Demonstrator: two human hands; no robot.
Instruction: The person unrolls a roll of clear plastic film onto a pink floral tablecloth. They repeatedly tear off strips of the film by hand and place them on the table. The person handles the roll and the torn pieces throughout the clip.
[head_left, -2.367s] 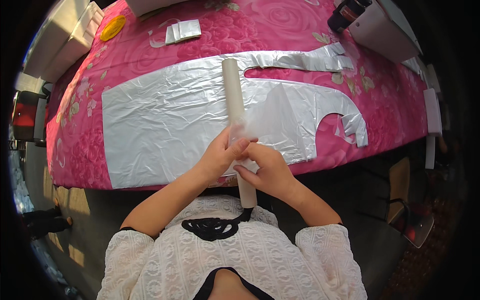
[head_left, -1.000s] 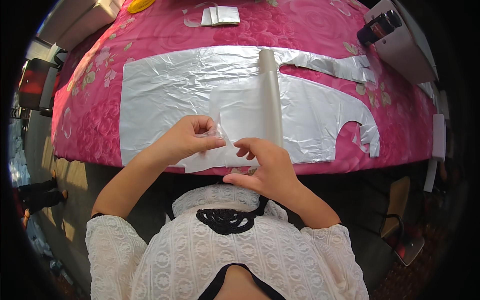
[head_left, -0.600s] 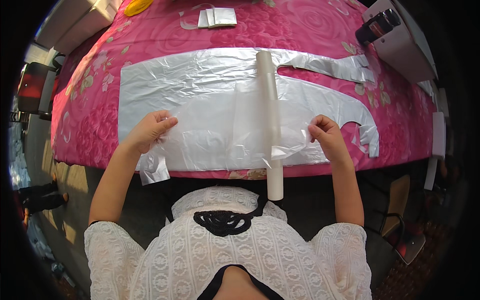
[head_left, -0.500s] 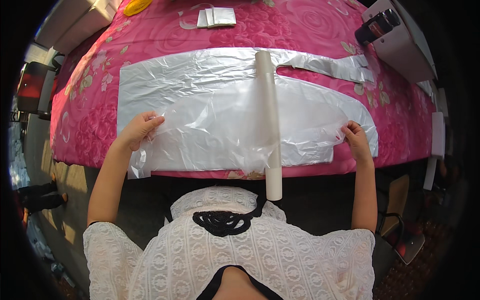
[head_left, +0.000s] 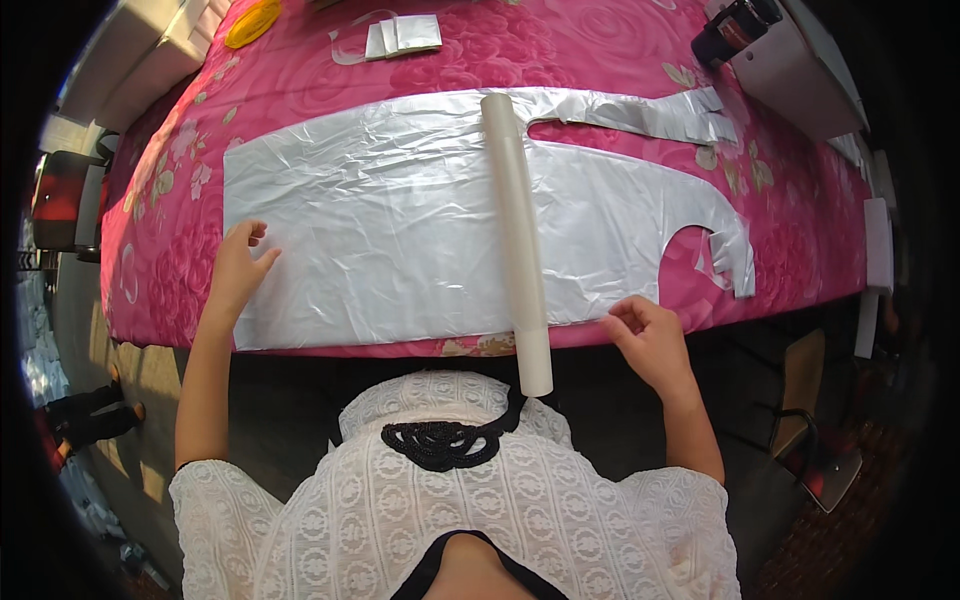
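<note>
A silvery-white plastic apron [head_left: 400, 230] lies spread on the pink floral tablecloth, its narrow straps toward the right. Across it rests a long pale tube [head_left: 515, 230], its near end jutting past the table edge toward me. My left hand [head_left: 238, 268] is at the apron's left end, thumb and fingers apart, with nothing visible between them. Near the apron's front edge, right of the tube, my right hand [head_left: 652, 340] hovers with loosely curled fingers. Thumb and forefinger look slightly apart, and no held material shows.
Folded silvery packets [head_left: 403, 37] lie at the back, near a yellow object [head_left: 252, 23]. At the far right, a dark cylindrical container [head_left: 735, 32] stands beside a white box [head_left: 795, 85]. A chair [head_left: 815, 420] is at the right; white boxes [head_left: 140, 60] stand at left.
The translucent upper layer stretched between my hands now lies flat. Both hands have let go; my right hand has moved left and nearer to me. The view has shifted slightly.
</note>
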